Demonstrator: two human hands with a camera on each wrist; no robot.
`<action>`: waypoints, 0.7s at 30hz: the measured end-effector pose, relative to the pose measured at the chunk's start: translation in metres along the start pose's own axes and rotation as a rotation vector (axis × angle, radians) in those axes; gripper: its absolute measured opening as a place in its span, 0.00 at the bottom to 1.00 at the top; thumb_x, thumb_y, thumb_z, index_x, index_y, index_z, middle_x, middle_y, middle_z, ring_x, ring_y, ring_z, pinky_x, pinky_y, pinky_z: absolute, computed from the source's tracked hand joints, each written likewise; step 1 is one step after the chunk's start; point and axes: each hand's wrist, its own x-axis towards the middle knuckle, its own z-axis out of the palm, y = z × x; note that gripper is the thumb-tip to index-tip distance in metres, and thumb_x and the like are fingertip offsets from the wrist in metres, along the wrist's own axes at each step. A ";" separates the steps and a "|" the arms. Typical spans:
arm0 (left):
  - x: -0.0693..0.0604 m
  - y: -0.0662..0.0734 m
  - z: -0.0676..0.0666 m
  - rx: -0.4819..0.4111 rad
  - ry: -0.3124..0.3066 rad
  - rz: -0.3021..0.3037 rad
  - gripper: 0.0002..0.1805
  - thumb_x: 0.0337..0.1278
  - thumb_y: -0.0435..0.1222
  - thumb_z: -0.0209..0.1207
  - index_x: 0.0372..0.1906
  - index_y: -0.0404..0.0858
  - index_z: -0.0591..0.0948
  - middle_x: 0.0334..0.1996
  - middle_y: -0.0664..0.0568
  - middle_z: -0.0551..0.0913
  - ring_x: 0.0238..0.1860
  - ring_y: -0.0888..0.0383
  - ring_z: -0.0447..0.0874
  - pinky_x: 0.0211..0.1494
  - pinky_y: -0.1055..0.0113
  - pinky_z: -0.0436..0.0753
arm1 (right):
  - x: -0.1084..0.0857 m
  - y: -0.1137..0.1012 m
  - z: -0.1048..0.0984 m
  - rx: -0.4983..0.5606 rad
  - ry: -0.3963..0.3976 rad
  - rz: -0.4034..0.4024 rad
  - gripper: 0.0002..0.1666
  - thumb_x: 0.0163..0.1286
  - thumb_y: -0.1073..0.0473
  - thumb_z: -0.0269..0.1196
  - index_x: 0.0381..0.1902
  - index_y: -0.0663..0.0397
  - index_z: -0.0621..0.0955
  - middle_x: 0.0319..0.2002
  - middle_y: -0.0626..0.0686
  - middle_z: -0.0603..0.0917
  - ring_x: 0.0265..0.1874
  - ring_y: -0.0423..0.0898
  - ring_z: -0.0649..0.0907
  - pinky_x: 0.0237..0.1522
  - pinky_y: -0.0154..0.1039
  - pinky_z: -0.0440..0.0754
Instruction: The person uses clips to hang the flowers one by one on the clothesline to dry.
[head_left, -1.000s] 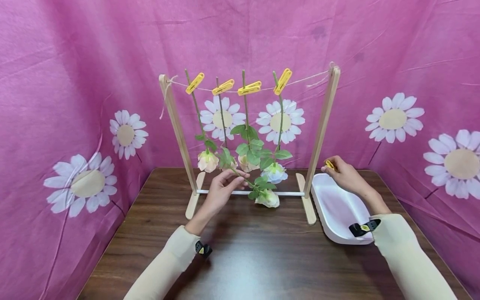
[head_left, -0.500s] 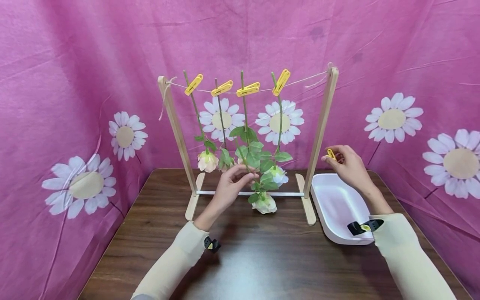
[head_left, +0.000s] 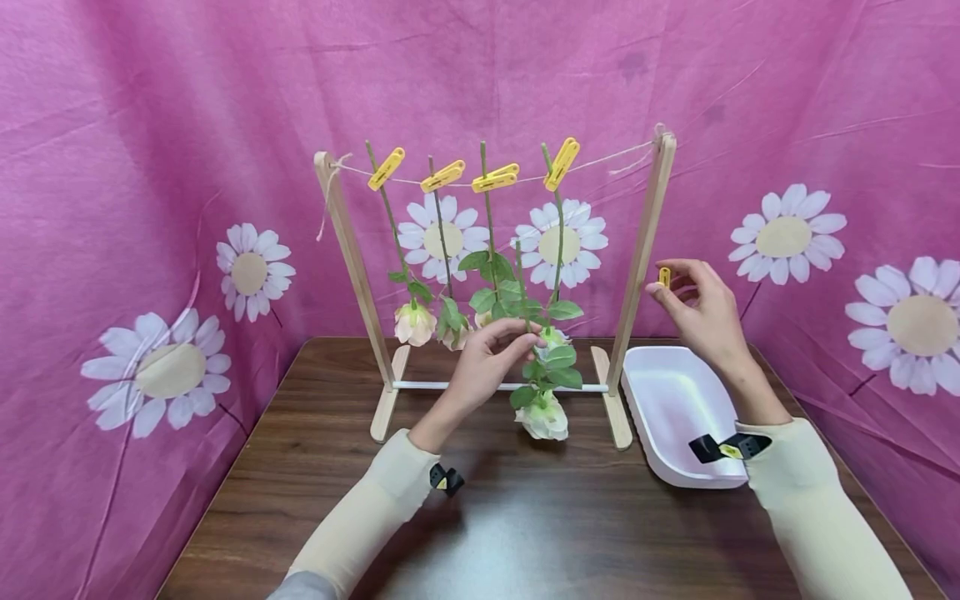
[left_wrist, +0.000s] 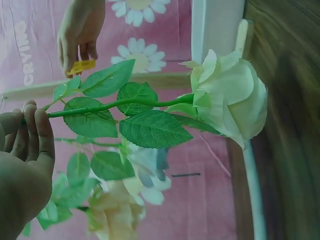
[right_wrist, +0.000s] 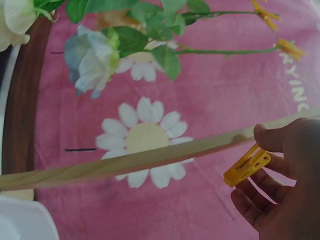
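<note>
My left hand pinches the green stem of a cream-white rose, which hangs head down in front of the rack; its petals and leaves fill the left wrist view. To the right of the rack's right post, my right hand holds a yellow clothespin between thumb and fingers. In the right wrist view the clothespin grips nothing. Several roses hang upside down from the string, each stem clipped by a yellow clothespin. Among them is a bluish-white rose, partly hidden in the head view.
The wooden rack's posts and feet stand on the brown table, joined low by a white rod. A white plastic tray lies to the right under my right forearm. Pink daisy-patterned cloth surrounds the table.
My left hand has moved right, turning the rose's stem from slanted to nearly upright. My right hand has risen a little with the clothespin, further above the tray.
</note>
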 end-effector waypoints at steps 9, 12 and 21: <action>0.022 0.012 0.022 0.044 -0.068 0.018 0.13 0.79 0.33 0.60 0.57 0.29 0.84 0.46 0.34 0.90 0.36 0.59 0.87 0.41 0.64 0.89 | 0.011 -0.028 -0.005 0.056 0.127 -0.058 0.21 0.71 0.63 0.73 0.60 0.64 0.84 0.42 0.34 0.77 0.39 0.26 0.78 0.44 0.18 0.75; 0.031 0.016 0.029 0.039 -0.086 0.025 0.14 0.79 0.34 0.60 0.57 0.28 0.84 0.46 0.33 0.90 0.36 0.60 0.87 0.44 0.63 0.90 | 0.015 -0.036 -0.009 0.059 0.164 -0.070 0.21 0.70 0.63 0.74 0.59 0.64 0.85 0.41 0.32 0.76 0.38 0.25 0.78 0.43 0.17 0.76; 0.063 0.033 0.047 0.043 -0.075 0.039 0.12 0.79 0.34 0.60 0.57 0.32 0.85 0.45 0.39 0.90 0.36 0.57 0.88 0.41 0.63 0.89 | 0.036 -0.063 -0.014 0.131 0.270 -0.093 0.21 0.67 0.67 0.75 0.58 0.64 0.86 0.41 0.33 0.78 0.40 0.27 0.82 0.46 0.18 0.79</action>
